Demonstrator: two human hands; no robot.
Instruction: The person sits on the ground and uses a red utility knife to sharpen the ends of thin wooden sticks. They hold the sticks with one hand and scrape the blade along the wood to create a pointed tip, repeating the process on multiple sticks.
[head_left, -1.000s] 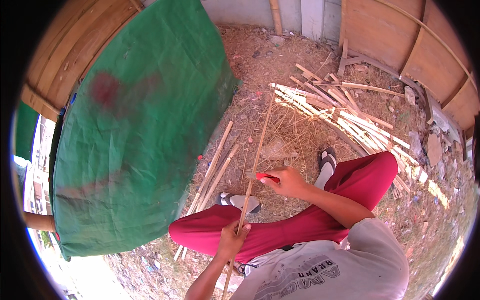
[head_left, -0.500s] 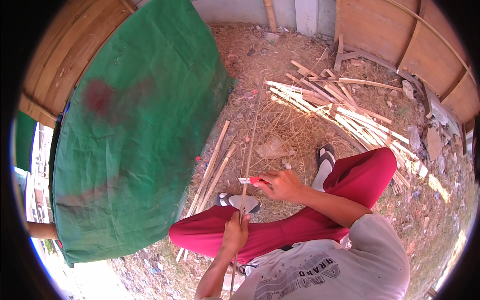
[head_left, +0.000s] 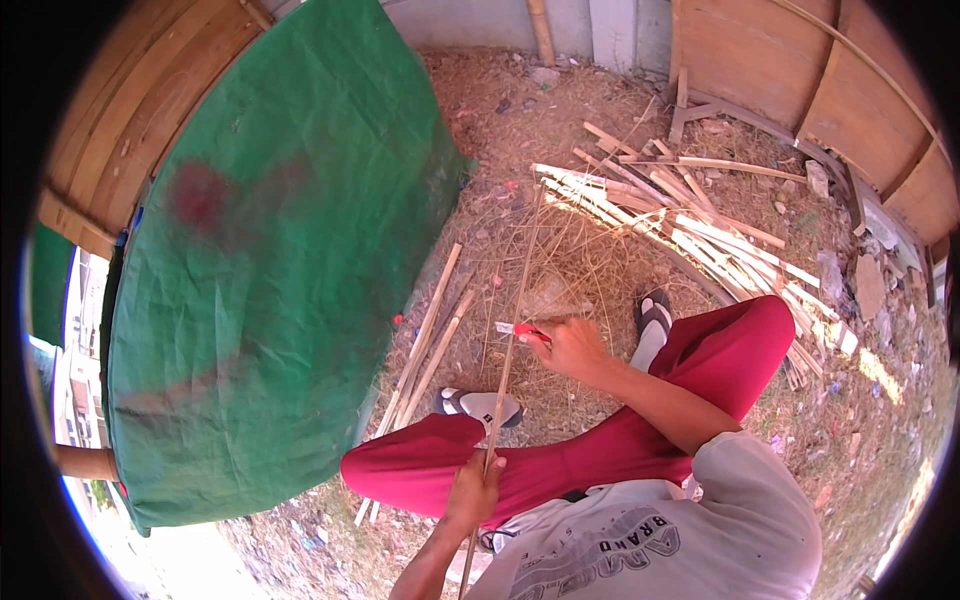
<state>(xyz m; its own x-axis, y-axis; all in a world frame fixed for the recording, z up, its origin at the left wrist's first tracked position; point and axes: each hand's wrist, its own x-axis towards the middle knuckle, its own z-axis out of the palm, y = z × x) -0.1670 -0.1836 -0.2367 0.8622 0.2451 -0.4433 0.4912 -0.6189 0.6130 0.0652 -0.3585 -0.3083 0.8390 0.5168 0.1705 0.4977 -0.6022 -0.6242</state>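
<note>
The left hand (head_left: 474,487) had its fingers wrapped around a long, thin, pale-tan stick (head_left: 499,405), apparently bamboo, just in front of the grey T-shirt (head_left: 650,545). Compared with half a second earlier, that hand had slipped slightly closer to the body, and the stick's far end had swung a little to the right. The stick slanted away from the body, passing over the maroon trousers (head_left: 735,345) and beside the dark-strapped sandal (head_left: 508,412) on the left foot.

The right hand (head_left: 575,347) was clamped on a red-handled cutter (head_left: 527,331) with a short, flat, silvery blade (head_left: 504,328). It had moved farther out along the stick than before, so the blade now crossed it higher up; whether the edge was touching could not be told. The pile of pale split-wood strips (head_left: 745,252) to the right and the green tarpaulin (head_left: 270,280) to the left had stayed put.
</note>
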